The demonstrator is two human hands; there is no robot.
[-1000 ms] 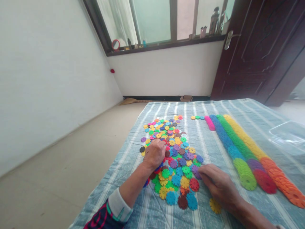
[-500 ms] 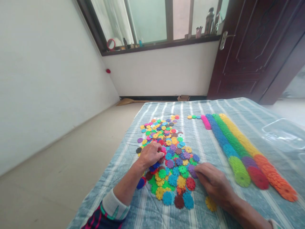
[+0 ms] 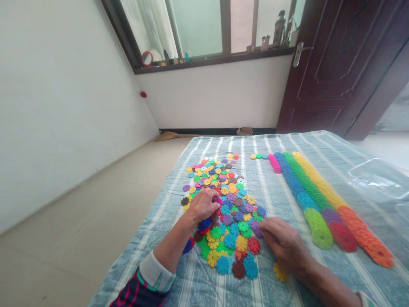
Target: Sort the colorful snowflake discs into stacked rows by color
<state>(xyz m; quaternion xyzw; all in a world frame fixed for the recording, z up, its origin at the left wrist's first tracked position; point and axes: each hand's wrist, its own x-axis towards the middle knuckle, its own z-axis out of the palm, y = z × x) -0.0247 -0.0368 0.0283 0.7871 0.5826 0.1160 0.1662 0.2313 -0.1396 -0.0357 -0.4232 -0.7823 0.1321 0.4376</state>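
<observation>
A loose pile of notched plastic discs [image 3: 230,241] in many colours lies spread across a striped cloth. Over the middle of the pile is my left hand [image 3: 202,207], its thumb and fingers closed on a pink disc [image 3: 219,201]. At the pile's right edge my right hand [image 3: 286,243] is closed too, its fingertips pinched at the rim of a purple disc [image 3: 256,227]. Beneath the right wrist a single yellow disc [image 3: 280,272] lies apart from the pile. The palm side of the right hand is hidden.
Overlapping rows of discs sorted by colour, such as a yellow row [image 3: 318,179] and an orange row [image 3: 367,238], run along the right. A clear plastic container [image 3: 378,181] stands at the far right. The cloth-covered surface [image 3: 220,145] ends toward a wall and a dark door [image 3: 329,76].
The whole view has shifted slightly. Both hands keep nearly the same places over the discs, and no disc has visibly moved.
</observation>
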